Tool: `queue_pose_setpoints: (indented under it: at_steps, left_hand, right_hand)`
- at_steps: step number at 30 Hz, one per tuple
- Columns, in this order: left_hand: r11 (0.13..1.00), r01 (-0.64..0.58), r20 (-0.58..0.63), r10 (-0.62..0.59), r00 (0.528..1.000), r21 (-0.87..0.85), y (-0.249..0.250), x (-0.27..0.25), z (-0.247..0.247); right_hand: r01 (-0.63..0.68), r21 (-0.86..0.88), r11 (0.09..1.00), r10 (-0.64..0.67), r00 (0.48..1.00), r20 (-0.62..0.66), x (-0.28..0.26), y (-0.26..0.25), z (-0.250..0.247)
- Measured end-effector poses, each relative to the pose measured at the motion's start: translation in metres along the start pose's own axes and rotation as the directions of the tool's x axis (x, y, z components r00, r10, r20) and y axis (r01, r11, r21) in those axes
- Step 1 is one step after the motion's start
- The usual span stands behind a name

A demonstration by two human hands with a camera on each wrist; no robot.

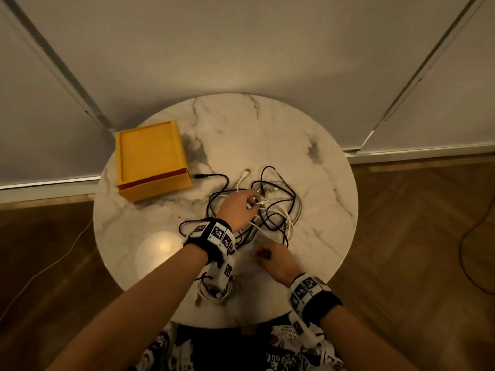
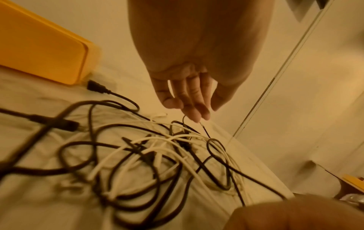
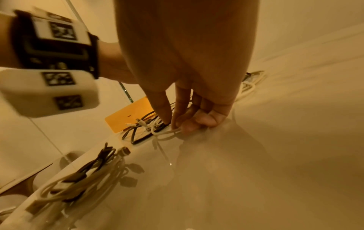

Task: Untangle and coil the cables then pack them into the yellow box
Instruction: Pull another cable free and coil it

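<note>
With the left hand (image 1: 239,208) loose-fingered over the tangled cables (image 1: 263,207) at counter (image 1: 308,124) centre and the right hand (image 3: 194,118) pinching a white cable (image 3: 165,132), pulling may tighten knots; yellow box (image 1: 150,159) at ten o'clock.

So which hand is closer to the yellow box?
The left hand. It reaches into the cable tangle just right of the yellow box, while the right hand pinches a white cable nearer the person, farther from the box.
</note>
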State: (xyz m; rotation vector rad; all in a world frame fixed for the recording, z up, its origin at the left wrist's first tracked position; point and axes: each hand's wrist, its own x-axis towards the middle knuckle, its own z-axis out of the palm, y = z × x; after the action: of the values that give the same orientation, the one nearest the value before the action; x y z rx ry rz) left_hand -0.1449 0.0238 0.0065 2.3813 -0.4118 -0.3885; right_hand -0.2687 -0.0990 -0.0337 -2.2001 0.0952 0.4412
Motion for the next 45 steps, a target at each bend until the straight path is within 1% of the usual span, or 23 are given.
queue_pose_setpoints:
  at_steps: [2,4,6,7,9,11,14,16,18,20,21,22,24,27,29,30,32,33,35,38,40,42,45]
  left_hand:
    - [0.996,0.046,0.029,-0.044,0.999,-0.071,0.003,0.021,0.0]
    - [0.995,0.078,0.011,-0.077,0.997,-0.068,0.0,0.049,-0.003]
    - [0.996,0.081,-0.034,-0.08,0.996,0.03,-0.005,0.074,-0.011]
    - [0.993,0.067,-0.023,-0.065,0.998,0.101,-0.011,0.083,-0.014]
    - [0.944,-0.001,0.13,-0.045,0.99,0.329,-0.021,0.096,-0.018]
    - [0.833,-0.128,0.285,-0.037,0.958,0.538,-0.031,0.099,-0.02]
    - [0.666,-0.323,0.386,0.057,0.921,0.673,-0.039,0.101,-0.026]
    - [0.51,-0.445,0.472,0.084,0.878,0.736,-0.037,0.103,-0.031]
    - [0.339,-0.568,0.576,0.087,0.813,0.75,-0.035,0.102,-0.039]
    - [0.226,-0.654,0.644,0.125,0.754,0.722,-0.027,0.099,-0.053]
    - [0.225,-0.662,0.642,0.163,0.749,0.715,-0.022,0.097,-0.064]
    - [0.269,-0.652,0.621,0.201,0.758,0.709,-0.015,0.094,-0.076]
    - [0.447,-0.587,0.549,0.227,0.804,0.674,0.0,0.088,-0.105]
    - [0.762,-0.429,0.46,0.195,0.866,0.485,0.022,0.068,-0.14]
    - [0.9,-0.326,0.436,0.179,0.882,0.289,0.036,0.05,-0.153]
    - [0.934,-0.29,0.426,0.181,0.886,0.208,0.044,0.042,-0.157]
    - [0.955,-0.273,0.397,0.209,0.894,0.112,0.059,0.027,-0.162]
    - [0.955,-0.284,0.366,0.236,0.9,0.081,0.066,0.021,-0.165]
    - [0.958,-0.285,0.267,0.282,0.921,-0.029,0.081,0.011,-0.17]
    - [0.919,-0.283,0.03,0.302,0.953,-0.276,0.102,0.003,-0.188]
    - [0.847,-0.325,-0.116,0.305,0.945,-0.422,0.111,0.0,-0.206]
    - [0.741,-0.369,-0.232,0.287,0.929,-0.561,0.115,-0.001,-0.224]
    - [0.665,-0.398,-0.349,0.215,0.912,-0.632,0.109,-0.004,-0.245]
  right_hand:
    - [0.003,0.05,0.999,-0.003,1.0,0.003,0.0,0.004,0.0]
    - [-0.008,0.042,0.999,0.008,1.0,0.008,0.002,0.007,-0.001]
    - [-0.007,0.039,0.999,0.007,1.0,-0.005,0.005,0.011,-0.001]
    - [-0.008,0.049,0.999,0.008,1.0,-0.006,0.005,0.012,0.0]
    - [-0.003,0.051,0.999,0.004,1.0,-0.01,0.006,0.014,-0.001]
    - [0.005,0.065,0.998,-0.004,1.0,-0.012,0.006,0.016,-0.003]
    - [0.009,0.083,0.997,-0.009,1.0,-0.005,0.008,0.02,-0.003]
    - [0.003,0.068,0.998,-0.002,1.0,-0.006,0.01,0.022,-0.002]
    - [0.009,0.06,0.998,-0.009,1.0,0.003,0.011,0.023,-0.002]
    - [-0.002,0.091,0.996,0.0,1.0,0.022,0.012,0.023,-0.003]
    - [-0.018,0.134,0.991,0.014,0.999,0.032,0.012,0.021,-0.004]
    - [-0.035,0.199,0.979,0.029,0.999,0.033,0.012,0.019,-0.006]
    - [-0.034,0.359,0.933,0.045,0.999,-0.02,0.012,0.01,-0.01]
    - [0.073,0.493,0.867,0.032,0.979,-0.201,0.016,-0.015,-0.029]
    - [0.202,0.47,0.859,-0.011,0.926,-0.378,0.021,-0.039,-0.047]
    - [0.28,0.426,0.861,-0.054,0.881,-0.469,0.024,-0.05,-0.057]
    - [0.393,0.295,0.871,-0.169,0.803,-0.571,0.029,-0.072,-0.076]
    - [0.404,0.231,0.885,-0.214,0.795,-0.568,0.035,-0.081,-0.083]
    - [0.341,0.161,0.926,-0.225,0.842,-0.49,0.049,-0.09,-0.091]
    - [0.235,0.169,0.957,-0.161,0.919,-0.361,0.064,-0.09,-0.092]
    - [0.16,0.114,0.98,-0.118,0.942,-0.313,0.073,-0.076,-0.088]
    - [0.079,0.09,0.993,-0.047,0.948,-0.314,0.074,-0.061,-0.088]
    - [0.021,0.07,0.997,0.002,0.952,-0.305,0.073,-0.047,-0.097]
